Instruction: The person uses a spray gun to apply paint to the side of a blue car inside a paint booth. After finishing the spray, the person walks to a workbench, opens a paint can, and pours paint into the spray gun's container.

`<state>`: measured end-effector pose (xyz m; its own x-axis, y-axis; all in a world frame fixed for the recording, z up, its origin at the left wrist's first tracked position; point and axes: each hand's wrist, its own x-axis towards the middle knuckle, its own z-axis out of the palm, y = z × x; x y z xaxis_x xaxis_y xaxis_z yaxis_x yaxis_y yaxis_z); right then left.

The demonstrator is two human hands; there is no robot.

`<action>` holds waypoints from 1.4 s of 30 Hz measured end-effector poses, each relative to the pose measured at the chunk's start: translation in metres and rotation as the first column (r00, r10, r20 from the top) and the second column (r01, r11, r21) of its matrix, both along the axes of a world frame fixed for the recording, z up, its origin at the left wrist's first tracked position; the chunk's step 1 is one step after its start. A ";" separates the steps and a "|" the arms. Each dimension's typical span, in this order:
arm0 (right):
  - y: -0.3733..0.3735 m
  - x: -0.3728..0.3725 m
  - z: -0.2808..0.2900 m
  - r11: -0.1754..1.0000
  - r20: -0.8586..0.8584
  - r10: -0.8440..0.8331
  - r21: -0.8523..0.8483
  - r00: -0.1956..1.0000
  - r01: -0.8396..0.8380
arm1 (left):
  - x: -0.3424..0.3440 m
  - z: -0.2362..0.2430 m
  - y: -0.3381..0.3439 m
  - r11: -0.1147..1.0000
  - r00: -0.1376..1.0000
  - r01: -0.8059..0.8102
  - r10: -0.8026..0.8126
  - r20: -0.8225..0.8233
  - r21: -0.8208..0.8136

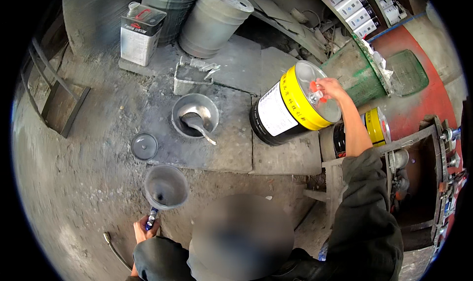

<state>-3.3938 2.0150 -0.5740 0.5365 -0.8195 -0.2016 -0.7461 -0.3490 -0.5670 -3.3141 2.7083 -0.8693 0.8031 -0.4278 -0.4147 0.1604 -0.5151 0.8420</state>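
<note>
In my left hand point(144, 228), low on the left, is a spray gun point(152, 218). Its blue and silver body joins an open grey cup point(167, 177), whose inside shows a dark spot at the bottom. A round grey lid point(144, 146) lies on the ground beyond the cup. My right hand point(331, 89) reaches out to a pail point(298, 96) with a yellow band, a black base and a white label. The fingers close round the red and clear spout cap point(315, 92) on its top. The pail looks tilted in this view.
A metal bowl point(213, 108) holding a ladle point(193, 122) stands mid-floor, with a wire-handled square tin point(192, 79) behind. Beyond are a metal can point(140, 39) and grey drums point(214, 22). A green bin point(354, 69), second pail point(375, 126) and shelf frame point(414, 148) are right. A hose point(114, 249) lies left.
</note>
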 end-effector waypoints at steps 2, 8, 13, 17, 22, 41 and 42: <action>0.002 0.015 -0.004 0.997 -0.191 0.004 -0.076 0.982 -0.019 | -0.005 0.001 0.006 0.987 0.992 0.113 -0.120 0.051 0.117; -0.017 -0.002 -0.009 0.997 -0.055 -0.054 0.046 0.997 0.057 | -0.030 0.002 -0.004 0.972 0.988 0.152 -0.149 -0.025 0.178; 0.059 -0.006 0.011 0.935 0.074 -0.129 0.342 0.989 0.096 | -0.041 -0.014 -0.008 0.942 0.975 0.221 -0.208 -0.076 0.254; 0.135 -0.014 0.019 0.821 0.235 -0.113 0.570 0.965 -0.042 | -0.038 -0.014 -0.013 0.910 0.954 0.299 -0.291 -0.070 0.286; 0.212 -0.027 0.008 0.589 0.257 -0.201 0.803 0.945 -0.093 | -0.038 -0.019 -0.014 0.898 0.945 0.326 -0.320 -0.070 0.295; 0.377 -0.027 -0.118 0.567 0.306 -0.235 0.814 0.922 -0.125 | -0.048 -0.033 -0.008 0.836 0.923 0.371 -0.379 -0.064 0.405; 0.379 -0.028 -0.121 0.563 0.312 -0.229 0.815 0.922 -0.136 | -0.051 -0.039 -0.005 0.835 0.922 0.371 -0.382 -0.057 0.407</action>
